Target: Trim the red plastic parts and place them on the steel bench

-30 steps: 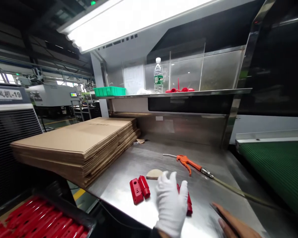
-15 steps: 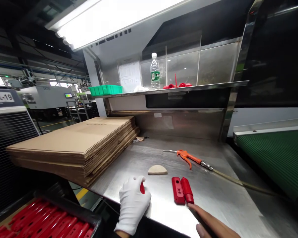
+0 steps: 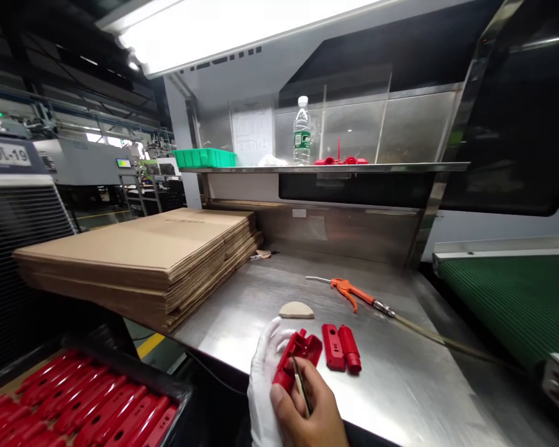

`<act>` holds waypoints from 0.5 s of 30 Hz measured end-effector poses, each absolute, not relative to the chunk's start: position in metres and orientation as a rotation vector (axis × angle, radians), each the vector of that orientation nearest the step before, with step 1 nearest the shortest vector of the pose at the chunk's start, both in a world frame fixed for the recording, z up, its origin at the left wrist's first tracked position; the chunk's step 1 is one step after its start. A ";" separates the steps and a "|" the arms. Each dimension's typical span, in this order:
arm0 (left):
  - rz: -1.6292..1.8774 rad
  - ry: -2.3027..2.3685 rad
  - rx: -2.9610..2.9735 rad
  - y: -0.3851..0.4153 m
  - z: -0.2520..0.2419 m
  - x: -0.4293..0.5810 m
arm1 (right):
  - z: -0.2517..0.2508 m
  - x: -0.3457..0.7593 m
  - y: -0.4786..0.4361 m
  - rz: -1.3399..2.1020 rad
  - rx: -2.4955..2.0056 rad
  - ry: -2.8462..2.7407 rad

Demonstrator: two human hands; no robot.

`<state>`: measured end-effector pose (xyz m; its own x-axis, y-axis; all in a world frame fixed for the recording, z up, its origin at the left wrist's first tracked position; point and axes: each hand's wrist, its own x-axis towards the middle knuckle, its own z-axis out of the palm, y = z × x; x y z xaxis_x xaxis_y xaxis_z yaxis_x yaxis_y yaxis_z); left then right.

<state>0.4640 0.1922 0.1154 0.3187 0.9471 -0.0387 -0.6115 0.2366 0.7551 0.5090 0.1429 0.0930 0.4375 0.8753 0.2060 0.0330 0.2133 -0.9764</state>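
Observation:
My left hand (image 3: 261,385), in a white glove, grips a hollow red plastic housing (image 3: 311,349) over the front of the steel bench. The housing is tilted, its open inner side partly showing. My bare right hand (image 3: 317,413) pinches a slim knife-like tool (image 3: 300,385), whose tip is at the housing; the exact contact is hidden. Just right of the hands, a flat red plastic piece (image 3: 333,347) and a rounded red piece (image 3: 349,349) lie side by side on the bench. A beige half-round pad (image 3: 297,310) lies behind the left hand.
An orange air gun (image 3: 352,292) with its hose lies at the right. Stacked cardboard (image 3: 168,242) covers the bench's left side. Lower left, a black-lined box (image 3: 174,397) holds several red parts. The shelf (image 3: 382,167) carries a bottle (image 3: 302,133) and a green tray (image 3: 205,158).
My left hand has turned over and lifted, bringing the red housing into sight. My right hand has moved left with the tool, from beside the red pieces to the housing.

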 end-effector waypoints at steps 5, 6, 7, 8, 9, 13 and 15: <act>0.810 0.244 0.266 0.173 0.134 0.455 | 0.107 0.534 0.114 0.734 -1.393 -1.149; 0.754 0.197 0.259 0.170 0.137 0.452 | 0.112 0.538 0.110 0.790 -1.384 -1.181; 0.693 0.167 0.283 0.169 0.140 0.449 | 0.117 0.541 0.105 0.864 -1.349 -1.211; 0.640 0.151 0.335 0.168 0.142 0.446 | 0.123 0.542 0.101 0.952 -1.292 -1.232; 0.593 0.145 0.407 0.167 0.144 0.443 | 0.128 0.542 0.098 1.040 -1.219 -1.241; 0.533 0.200 0.622 0.163 0.148 0.437 | 0.143 0.536 0.086 1.290 -0.977 -1.141; 0.537 0.254 0.641 0.159 0.146 0.440 | 0.147 0.535 0.079 1.328 -0.948 -1.071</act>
